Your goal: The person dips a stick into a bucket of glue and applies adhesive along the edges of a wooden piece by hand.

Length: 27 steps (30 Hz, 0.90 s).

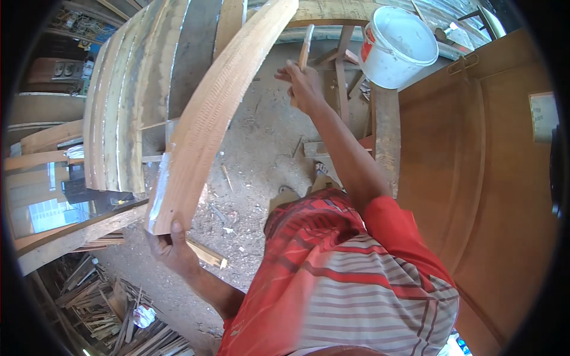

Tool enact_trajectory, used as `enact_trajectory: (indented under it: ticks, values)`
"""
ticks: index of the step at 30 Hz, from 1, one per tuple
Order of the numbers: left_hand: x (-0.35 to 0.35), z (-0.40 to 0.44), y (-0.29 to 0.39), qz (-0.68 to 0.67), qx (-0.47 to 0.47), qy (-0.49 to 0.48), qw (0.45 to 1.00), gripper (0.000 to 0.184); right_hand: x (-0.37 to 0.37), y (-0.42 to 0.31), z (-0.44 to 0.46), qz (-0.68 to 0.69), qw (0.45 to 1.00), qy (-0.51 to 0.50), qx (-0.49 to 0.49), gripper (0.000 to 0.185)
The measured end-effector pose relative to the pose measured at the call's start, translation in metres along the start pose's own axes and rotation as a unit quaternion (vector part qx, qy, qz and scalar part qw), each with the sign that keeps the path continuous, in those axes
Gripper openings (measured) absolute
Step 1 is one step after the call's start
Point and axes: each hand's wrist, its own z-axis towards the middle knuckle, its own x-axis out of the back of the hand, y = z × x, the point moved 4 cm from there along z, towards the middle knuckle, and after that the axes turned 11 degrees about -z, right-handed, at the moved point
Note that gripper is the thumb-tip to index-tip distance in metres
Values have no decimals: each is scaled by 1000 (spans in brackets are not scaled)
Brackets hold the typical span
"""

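My left hand [174, 249] grips the near end of a long wooden board [211, 118], thumb on its upper face. The board is tilted up and away from me. A white smear runs along its left edge near my hand. In my right hand [306, 86] is a slim wooden stick [306, 47], held upright, with a whitish upper part. I cannot make out whether it has bristles. That hand is apart from the board and left of a white bucket [386, 65], whose inside is coated with whitish stuff.
Several boards with white lines along their edges [130, 101] lie side by side at the left. A brown wooden panel [439, 166] stands at the right, beside a wooden bench beam [386, 136]. Scrap wood [107, 308] is heaped lower left. Chips and offcuts litter the floor [255, 154].
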Motion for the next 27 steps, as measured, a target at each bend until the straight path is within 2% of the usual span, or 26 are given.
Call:
enact_trajectory:
  ticks: [1,4,7,10,13,16,20,23,25,27]
  values:
    - [1,0,-1,6,2,-7,1000,58,-11,0,14,-3,1000,-11,-4,40]
    - [4,4,-4,-1,7,-21,1000,55,-8,-3,46,-90,992,79,44,39]
    - [14,6,-18,11,16,-41,999,50,6,-46,41,-279,907,174,263,39]
    - [22,10,-29,30,18,-44,998,50,0,-113,18,-387,808,111,430,40]
    - [27,12,-38,64,26,-37,997,50,-15,-141,15,-457,740,-2,493,45]
    - [29,15,-41,81,24,-17,996,47,-36,-165,0,-570,656,-147,473,50]
    - [39,15,-51,88,16,-6,996,48,-35,-156,21,-520,628,-75,574,47]
    - [43,13,-54,119,14,5,993,46,-32,-151,17,-530,660,-105,522,35]
    - [40,11,-54,131,16,22,991,45,-25,-136,12,-544,659,-115,506,34]
    - [60,7,-70,135,77,64,986,47,-27,-125,12,-560,657,-116,491,33]
